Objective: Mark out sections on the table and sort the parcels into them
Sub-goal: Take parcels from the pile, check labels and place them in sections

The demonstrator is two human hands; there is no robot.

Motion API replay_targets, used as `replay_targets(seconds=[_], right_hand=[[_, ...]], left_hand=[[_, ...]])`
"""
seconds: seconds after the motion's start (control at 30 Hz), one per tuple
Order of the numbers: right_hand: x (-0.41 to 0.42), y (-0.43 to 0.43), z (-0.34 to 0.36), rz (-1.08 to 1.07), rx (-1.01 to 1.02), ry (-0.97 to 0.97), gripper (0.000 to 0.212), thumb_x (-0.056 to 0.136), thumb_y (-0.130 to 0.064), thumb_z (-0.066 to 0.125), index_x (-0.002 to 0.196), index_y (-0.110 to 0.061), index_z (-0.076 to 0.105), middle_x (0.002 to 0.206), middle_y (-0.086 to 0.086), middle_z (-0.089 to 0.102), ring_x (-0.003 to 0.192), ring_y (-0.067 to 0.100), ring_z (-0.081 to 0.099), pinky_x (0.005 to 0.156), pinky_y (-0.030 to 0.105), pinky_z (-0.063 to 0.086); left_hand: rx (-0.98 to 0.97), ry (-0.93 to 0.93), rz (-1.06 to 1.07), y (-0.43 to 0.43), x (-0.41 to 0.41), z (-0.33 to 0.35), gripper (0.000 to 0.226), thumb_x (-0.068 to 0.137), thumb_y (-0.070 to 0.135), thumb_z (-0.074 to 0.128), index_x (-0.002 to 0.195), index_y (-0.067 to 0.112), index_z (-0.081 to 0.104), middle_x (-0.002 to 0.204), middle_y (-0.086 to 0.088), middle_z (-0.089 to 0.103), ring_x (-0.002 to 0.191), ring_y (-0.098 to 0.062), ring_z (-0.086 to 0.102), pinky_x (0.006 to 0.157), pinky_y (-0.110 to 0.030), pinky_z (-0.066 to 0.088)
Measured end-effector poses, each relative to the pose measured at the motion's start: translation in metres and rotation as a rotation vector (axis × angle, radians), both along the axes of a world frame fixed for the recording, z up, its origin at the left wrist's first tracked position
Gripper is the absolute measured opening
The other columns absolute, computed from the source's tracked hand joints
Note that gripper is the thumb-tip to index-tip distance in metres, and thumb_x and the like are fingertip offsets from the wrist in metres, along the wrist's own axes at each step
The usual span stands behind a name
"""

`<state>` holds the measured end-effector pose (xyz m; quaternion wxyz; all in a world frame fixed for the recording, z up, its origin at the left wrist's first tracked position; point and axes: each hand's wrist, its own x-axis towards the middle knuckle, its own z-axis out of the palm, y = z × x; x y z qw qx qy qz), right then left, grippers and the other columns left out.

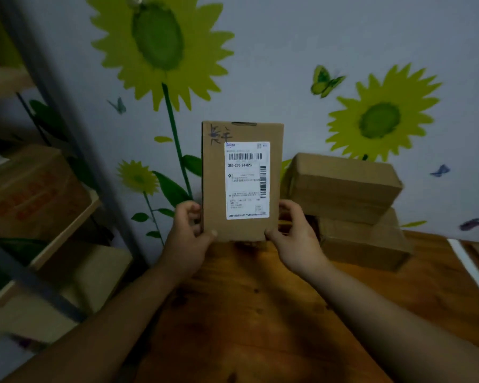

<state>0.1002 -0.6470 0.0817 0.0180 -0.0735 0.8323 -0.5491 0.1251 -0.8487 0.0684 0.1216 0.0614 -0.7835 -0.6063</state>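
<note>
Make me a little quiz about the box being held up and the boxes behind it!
1. True or false: the left hand and right hand both hold the box.
2. How many boxes make the stack on the table?
3. The box's label is: A white, B red, C green.
Key: 1 true. 2 two. 3 A.

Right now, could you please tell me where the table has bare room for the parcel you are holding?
The table is bare between your forearms, below the held parcel, and in front of the two stacked parcels up to the white strip. The back right is crowded with that stack.
</note>
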Motion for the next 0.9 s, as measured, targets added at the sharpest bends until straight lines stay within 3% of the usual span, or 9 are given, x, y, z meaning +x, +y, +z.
replay_targets(seconds=[0.07, 0.17, 0.33, 0.47, 0.53, 0.67, 0.73, 0.83, 0.9], right_hand=[[0.008, 0.021, 0.017, -0.025, -0.029, 0.057, 0.053, 0.091, -0.012, 0.062, 0.134, -0.032, 0.037, 0.105, -0.019, 0.052, 0.090, -0.003, 0.055, 0.069, 0.014, 0.049], [0.022, 0.056, 0.037, -0.069, -0.065, 0.138, 0.054, 0.090, -0.009, 0.063, 0.133, -0.032, 0.040, 0.108, -0.018, 0.054, 0.093, -0.001, 0.056, 0.079, 0.019, 0.051], [0.049, 0.114, 0.061, -0.085, -0.112, 0.248, 0.051, 0.090, -0.010, 0.063, 0.126, -0.035, 0.040, 0.107, -0.023, 0.053, 0.088, -0.004, 0.054, 0.070, 0.005, 0.046], [0.063, 0.152, 0.067, -0.102, -0.129, 0.282, 0.051, 0.089, -0.010, 0.063, 0.128, -0.035, 0.041, 0.109, -0.024, 0.054, 0.092, -0.006, 0.056, 0.071, 0.006, 0.047], [0.069, 0.171, 0.069, -0.117, -0.142, 0.278, 0.051, 0.090, -0.011, 0.063, 0.128, -0.036, 0.041, 0.109, -0.024, 0.054, 0.093, -0.006, 0.056, 0.070, 0.008, 0.048], [0.081, 0.208, 0.071, -0.160, -0.156, 0.278, 0.050, 0.090, -0.009, 0.063, 0.124, -0.038, 0.040, 0.107, -0.026, 0.053, 0.092, -0.012, 0.055, 0.070, 0.009, 0.049], [0.089, 0.227, 0.071, -0.181, -0.159, 0.269, 0.050, 0.090, -0.008, 0.062, 0.126, -0.036, 0.041, 0.106, -0.026, 0.052, 0.092, -0.015, 0.054, 0.069, 0.008, 0.049], [0.106, 0.252, 0.070, -0.247, -0.147, 0.253, 0.050, 0.091, -0.011, 0.062, 0.126, -0.040, 0.041, 0.109, -0.026, 0.052, 0.099, -0.003, 0.056, 0.067, 0.009, 0.050], [0.119, 0.270, 0.068, -0.327, -0.140, 0.258, 0.050, 0.091, -0.011, 0.061, 0.125, -0.042, 0.041, 0.109, -0.025, 0.053, 0.100, 0.000, 0.057, 0.068, 0.011, 0.051]], left_hand=[[0.042, 0.069, -0.038, 0.021, 0.005, 0.020, 0.047, 0.086, -0.007, 0.059, 0.101, 0.032, 0.038, 0.109, 0.008, 0.049, 0.098, -0.014, 0.060, 0.070, -0.019, 0.052], [0.073, 0.141, -0.080, 0.057, 0.018, 0.046, 0.048, 0.087, -0.006, 0.058, 0.097, 0.037, 0.038, 0.109, 0.016, 0.048, 0.100, -0.007, 0.060, 0.077, -0.019, 0.052], [0.086, 0.198, -0.153, 0.112, 0.040, 0.075, 0.049, 0.088, -0.005, 0.056, 0.098, 0.039, 0.037, 0.112, 0.017, 0.047, 0.103, -0.004, 0.058, 0.081, -0.019, 0.051], [0.066, 0.202, -0.175, 0.148, 0.051, 0.084, 0.054, 0.089, -0.001, 0.057, 0.098, 0.048, 0.036, 0.113, 0.025, 0.045, 0.112, -0.010, 0.057, 0.093, -0.034, 0.050], [0.067, 0.198, -0.192, 0.168, 0.053, 0.087, 0.052, 0.089, 0.000, 0.057, 0.099, 0.046, 0.036, 0.110, 0.028, 0.046, 0.109, -0.007, 0.058, 0.091, -0.033, 0.052], [0.101, 0.196, -0.215, 0.210, 0.057, 0.089, 0.046, 0.088, -0.006, 0.056, 0.109, 0.029, 0.034, 0.110, 0.021, 0.047, 0.096, 0.002, 0.061, 0.090, -0.029, 0.051], [0.116, 0.190, -0.247, 0.229, 0.058, 0.087, 0.046, 0.088, -0.007, 0.055, 0.108, 0.029, 0.034, 0.110, 0.018, 0.049, 0.090, 0.007, 0.062, 0.085, -0.023, 0.052], [0.129, 0.173, -0.324, 0.256, 0.055, 0.085, 0.046, 0.087, -0.009, 0.055, 0.100, 0.031, 0.036, 0.113, 0.008, 0.050, 0.089, 0.001, 0.062, 0.075, -0.013, 0.053], [0.118, 0.151, -0.409, 0.275, 0.049, 0.085, 0.044, 0.087, -0.009, 0.055, 0.096, 0.029, 0.038, 0.117, -0.001, 0.052, 0.090, -0.004, 0.063, 0.075, -0.015, 0.053]])
